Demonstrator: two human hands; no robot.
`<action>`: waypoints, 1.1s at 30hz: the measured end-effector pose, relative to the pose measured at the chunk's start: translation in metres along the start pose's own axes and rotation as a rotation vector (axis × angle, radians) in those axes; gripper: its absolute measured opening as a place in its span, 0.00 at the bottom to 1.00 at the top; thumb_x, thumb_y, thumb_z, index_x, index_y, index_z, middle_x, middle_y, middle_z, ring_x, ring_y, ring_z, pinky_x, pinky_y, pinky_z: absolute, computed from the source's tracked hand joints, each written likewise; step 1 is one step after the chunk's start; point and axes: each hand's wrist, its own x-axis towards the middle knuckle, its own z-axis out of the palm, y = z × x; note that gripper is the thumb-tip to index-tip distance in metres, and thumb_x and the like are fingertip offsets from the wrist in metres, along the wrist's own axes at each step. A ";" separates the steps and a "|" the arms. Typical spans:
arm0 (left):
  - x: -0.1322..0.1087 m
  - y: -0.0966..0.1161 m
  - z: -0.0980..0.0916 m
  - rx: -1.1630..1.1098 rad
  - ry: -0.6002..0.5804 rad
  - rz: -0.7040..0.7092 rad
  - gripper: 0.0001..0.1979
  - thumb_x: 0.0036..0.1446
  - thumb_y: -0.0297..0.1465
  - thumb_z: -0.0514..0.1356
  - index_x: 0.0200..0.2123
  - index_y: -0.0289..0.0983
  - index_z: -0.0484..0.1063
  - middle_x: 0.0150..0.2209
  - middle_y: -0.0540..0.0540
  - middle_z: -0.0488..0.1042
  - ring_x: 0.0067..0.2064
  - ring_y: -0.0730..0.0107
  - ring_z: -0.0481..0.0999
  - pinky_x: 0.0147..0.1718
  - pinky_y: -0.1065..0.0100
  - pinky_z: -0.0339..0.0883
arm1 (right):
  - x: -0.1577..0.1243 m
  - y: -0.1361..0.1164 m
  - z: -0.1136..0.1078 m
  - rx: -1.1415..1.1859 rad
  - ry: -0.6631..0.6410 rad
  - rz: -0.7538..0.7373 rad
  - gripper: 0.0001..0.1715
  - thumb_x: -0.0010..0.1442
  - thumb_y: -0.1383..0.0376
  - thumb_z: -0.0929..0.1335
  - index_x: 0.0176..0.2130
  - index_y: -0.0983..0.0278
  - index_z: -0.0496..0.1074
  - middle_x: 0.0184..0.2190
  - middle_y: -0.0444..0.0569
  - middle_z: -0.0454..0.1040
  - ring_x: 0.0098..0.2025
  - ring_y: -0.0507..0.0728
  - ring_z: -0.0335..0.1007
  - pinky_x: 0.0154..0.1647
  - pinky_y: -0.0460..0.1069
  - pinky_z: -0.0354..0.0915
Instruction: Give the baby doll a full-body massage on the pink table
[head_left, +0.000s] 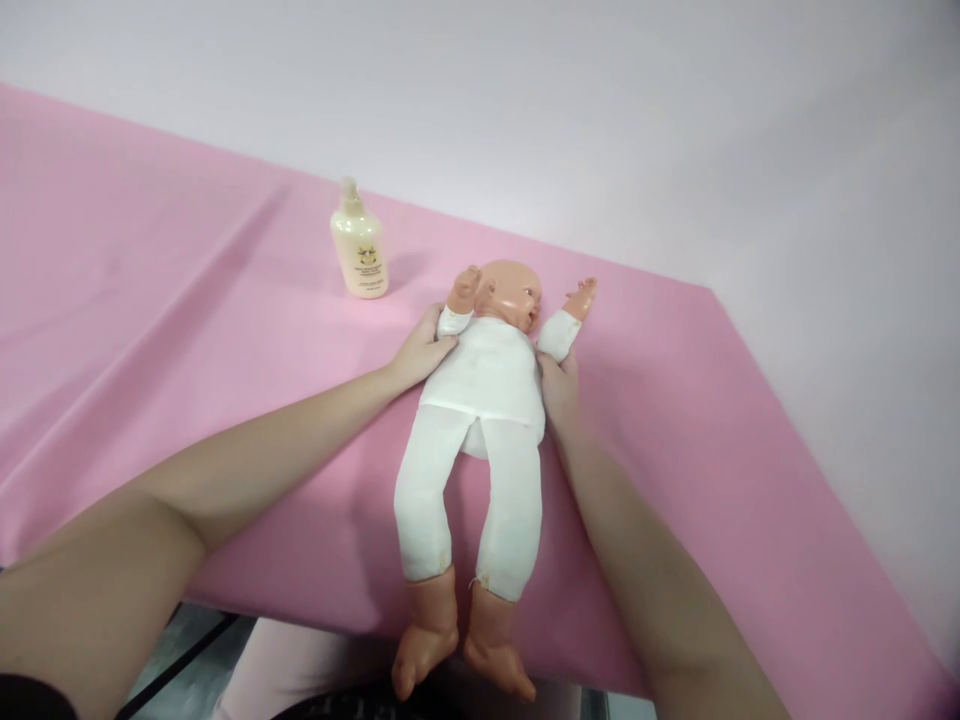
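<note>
A baby doll (487, 375) with a white cloth body lies on its back, its bald head turned to the right and its feet toward me. My left hand (424, 350) is closed around the doll's side under the arm, thumb on its chest. On the opposite side, my right hand (559, 385) grips the doll below its other arm, with the fingers mostly hidden behind the body. Both doll arms point up past my hands. The doll's feet reach over the table's front edge.
Pink cloth covers the table (660, 420), with creases at the left. A cream pump bottle (361, 250) stands upright behind my left hand, near the back edge. A white wall (600, 120) rises behind and to the right. My legs show under the front edge.
</note>
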 end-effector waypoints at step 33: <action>0.000 -0.003 0.001 0.006 0.006 0.015 0.23 0.54 0.32 0.56 0.54 0.35 0.63 0.52 0.39 0.74 0.55 0.51 0.73 0.57 0.52 0.66 | 0.000 0.003 -0.001 -0.024 0.008 0.012 0.23 0.54 0.61 0.65 0.50 0.61 0.69 0.46 0.48 0.75 0.43 0.54 0.68 0.47 0.50 0.65</action>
